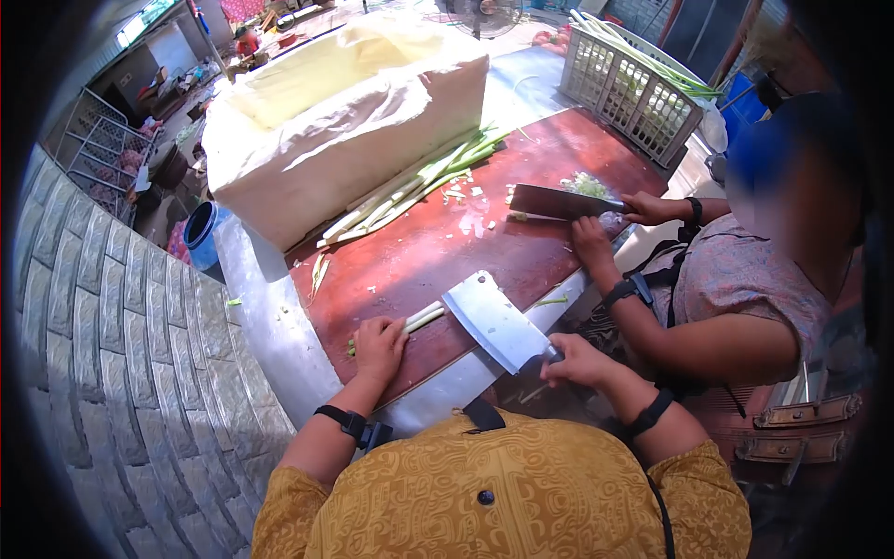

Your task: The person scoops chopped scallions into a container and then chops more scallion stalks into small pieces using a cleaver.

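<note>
My left hand (378, 347) presses down on a few pale green scallion stalks (425, 317) lying on the red-brown cutting board (419, 261). My right hand (577, 361) grips the handle of a broad steel cleaver (494, 321), whose blade rests flat-angled on the board just right of the stalks. A pile of long scallions (419, 182) lies at the board's far side. Next to me a person's hands (596, 238) hold a second cleaver (559, 201) over chopped greens (587, 184).
A large white cloth-covered box (345, 121) stands behind the board. A white plastic crate (629, 88) with scallions sits at the far right. The metal table edge (270, 317) runs along a brick wall (121, 354). A blue bucket (200, 233) stands below.
</note>
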A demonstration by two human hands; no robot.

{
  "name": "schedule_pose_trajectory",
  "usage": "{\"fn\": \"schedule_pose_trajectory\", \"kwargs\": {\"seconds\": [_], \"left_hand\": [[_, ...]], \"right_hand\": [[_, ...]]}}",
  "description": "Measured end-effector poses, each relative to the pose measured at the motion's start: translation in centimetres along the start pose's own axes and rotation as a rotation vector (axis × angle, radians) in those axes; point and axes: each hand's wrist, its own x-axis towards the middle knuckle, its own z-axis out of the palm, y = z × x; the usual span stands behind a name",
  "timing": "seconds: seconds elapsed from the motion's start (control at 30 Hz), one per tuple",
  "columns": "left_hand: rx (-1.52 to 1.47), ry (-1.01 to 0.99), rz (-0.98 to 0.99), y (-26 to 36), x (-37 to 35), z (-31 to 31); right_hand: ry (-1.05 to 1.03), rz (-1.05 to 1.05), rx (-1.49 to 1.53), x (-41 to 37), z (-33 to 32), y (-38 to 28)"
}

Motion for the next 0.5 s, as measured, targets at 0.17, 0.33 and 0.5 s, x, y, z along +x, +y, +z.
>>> {"fn": "schedule_pose_trajectory", "kwargs": {"seconds": [0.17, 0.33, 0.5], "left_hand": [[-0.008, -0.02, 0.035, 0.7, 1.2, -1.4], [0.03, 0.008, 0.011, -2.0, 7.0, -1.8], [0.099, -0.039, -0.085, -2.9, 16.0, -1.9]], "right_hand": [[-0.005, -0.147, -0.092, 2.0, -0.1, 0.6], [-0.051, -0.074, 0.077, 1.9, 0.4, 0.6], [-0.043, -0.039, 0.057, 1.3, 0.4, 1.1]]}}
